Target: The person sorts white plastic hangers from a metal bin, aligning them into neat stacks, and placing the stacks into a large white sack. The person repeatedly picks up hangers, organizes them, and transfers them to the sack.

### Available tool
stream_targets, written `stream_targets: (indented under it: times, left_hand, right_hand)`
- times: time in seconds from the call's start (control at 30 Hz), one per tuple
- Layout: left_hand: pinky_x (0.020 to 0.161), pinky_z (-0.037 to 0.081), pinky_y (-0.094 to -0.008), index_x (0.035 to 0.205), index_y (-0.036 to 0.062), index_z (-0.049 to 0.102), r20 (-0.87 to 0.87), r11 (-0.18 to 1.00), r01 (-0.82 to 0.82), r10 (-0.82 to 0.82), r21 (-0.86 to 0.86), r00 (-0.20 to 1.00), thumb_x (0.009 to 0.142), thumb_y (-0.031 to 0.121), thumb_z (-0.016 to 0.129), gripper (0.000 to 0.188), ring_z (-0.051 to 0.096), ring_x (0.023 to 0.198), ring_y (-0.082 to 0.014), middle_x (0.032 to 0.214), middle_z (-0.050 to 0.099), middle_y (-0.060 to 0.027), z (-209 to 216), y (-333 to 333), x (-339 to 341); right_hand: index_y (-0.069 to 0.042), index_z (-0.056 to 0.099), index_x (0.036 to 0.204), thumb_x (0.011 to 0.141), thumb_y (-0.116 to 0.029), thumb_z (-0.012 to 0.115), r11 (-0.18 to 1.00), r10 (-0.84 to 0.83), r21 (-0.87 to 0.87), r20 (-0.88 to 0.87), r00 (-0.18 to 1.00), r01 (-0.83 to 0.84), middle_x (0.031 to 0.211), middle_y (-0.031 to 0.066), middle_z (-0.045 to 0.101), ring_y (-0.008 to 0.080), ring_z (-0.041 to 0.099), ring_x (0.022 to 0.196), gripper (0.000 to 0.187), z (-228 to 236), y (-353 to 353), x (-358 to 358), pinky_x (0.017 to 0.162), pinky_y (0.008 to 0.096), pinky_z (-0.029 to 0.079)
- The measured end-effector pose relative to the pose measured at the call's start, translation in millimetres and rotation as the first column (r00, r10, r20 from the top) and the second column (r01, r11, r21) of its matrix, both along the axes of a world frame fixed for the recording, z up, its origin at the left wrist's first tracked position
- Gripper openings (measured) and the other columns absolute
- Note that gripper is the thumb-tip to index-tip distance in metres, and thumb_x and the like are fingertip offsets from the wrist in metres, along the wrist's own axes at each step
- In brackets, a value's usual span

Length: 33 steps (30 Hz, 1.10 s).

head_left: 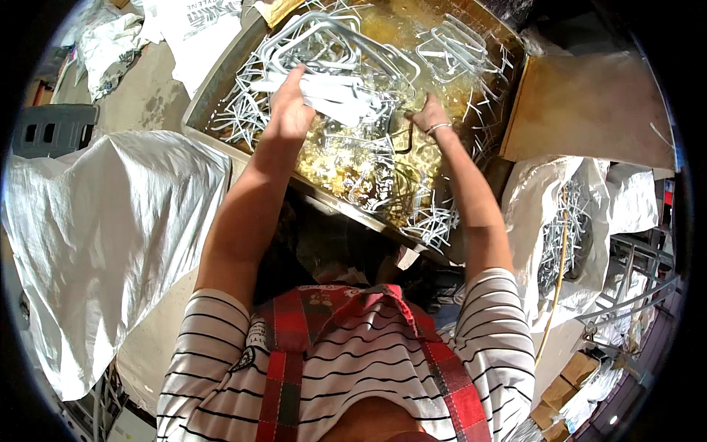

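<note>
Both my hands are over a metal tank (346, 197) of rippling, yellowish liquid filled with bent white-grey metal rods. My left hand (292, 104) is closed on a bundle of white metal rods (339, 97) at the tank's left-centre, the thumb on top and the other fingers hidden under it. Right of the bundle, my right hand (431, 116), with a bracelet at the wrist, has its thumb raised. Its curled fingers meet the upper end of a dark bent rod (409, 138) and appear to hold it. Larger looped rods (324, 33) lie just beyond the bundle.
More rods (453, 48) lie at the tank's far right, and loose ones (434, 221) at its near corner. A brown board (589, 110) stands right of the tank. White sheeting (110, 236) covers something at left. A white sack (563, 243) of rods sits at right.
</note>
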<state>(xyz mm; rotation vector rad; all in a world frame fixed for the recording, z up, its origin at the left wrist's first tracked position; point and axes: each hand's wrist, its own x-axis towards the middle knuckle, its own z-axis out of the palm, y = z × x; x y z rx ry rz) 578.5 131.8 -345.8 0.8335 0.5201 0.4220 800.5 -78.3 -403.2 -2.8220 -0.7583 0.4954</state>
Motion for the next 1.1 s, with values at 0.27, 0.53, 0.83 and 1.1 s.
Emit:
stream_targets:
  times: [0.27,0.53,0.83,1.1]
  left_hand:
    - [0.097,0.034,-0.0289,0.128,-0.0049,0.03,0.509,0.97,-0.213,0.125,0.119,0.852,0.093,0.026,0.041,0.048,0.047,0.109,-0.0232,0.121,0.045,-0.0183,-69.5,17.7,-21.0]
    - [0.066,0.05,-0.0313,0.11,-0.0036,0.045,0.03,0.784,-0.619,0.62,-0.037,0.784,0.086,0.007,0.051,0.027,0.058,0.072,-0.0194,0.092,0.058,-0.0138,63.1,31.6,-16.0]
    - [0.058,0.048,-0.0241,0.102,-0.0028,0.062,-0.252,0.851,-0.062,0.223,0.521,0.942,0.08,0.012,0.062,0.026,0.062,0.072,-0.0137,0.087,0.065,-0.0122,68.4,-2.0,1.0]
    - [0.072,0.044,-0.0253,0.109,0.0011,0.06,0.008,0.807,0.199,-0.244,0.556,0.97,0.081,0.036,0.063,0.045,0.055,0.079,-0.0108,0.088,0.062,-0.004,51.7,-37.4,8.5]
  right_hand:
    - [-0.006,0.005,0.14,0.081,-0.032,0.053,0.955,-0.253,-0.171,-0.034,0.967,0.244,0.132,0.0356,0.026,0.0447,0.04,0.117,0.08,-104.2,44.5,-31.3,0.092,0.0467,0.04]
    - [-0.006,0.059,0.066,0.072,-0.027,0.061,0.869,0.453,-0.39,0.385,0.804,-0.303,0.072,0.0126,0.063,0.0291,0.064,0.077,0.022,-158.9,-69.2,76.1,0.067,0.0367,0.051]
    - [-0.004,0.038,0.097,0.081,-0.006,0.05,0.969,0.216,0.032,0.368,0.904,-0.244,0.094,0.0223,0.052,0.0396,0.055,0.085,0.02,117.2,-27.8,2.8,0.072,0.0451,0.046]
    - [-0.006,0.047,0.101,0.075,-0.001,0.053,0.7,0.569,0.212,0.41,0.713,-0.682,0.093,0.0143,0.054,0.0342,0.056,0.087,0.027,188.5,7.4,-54.4,0.072,0.0406,0.047]
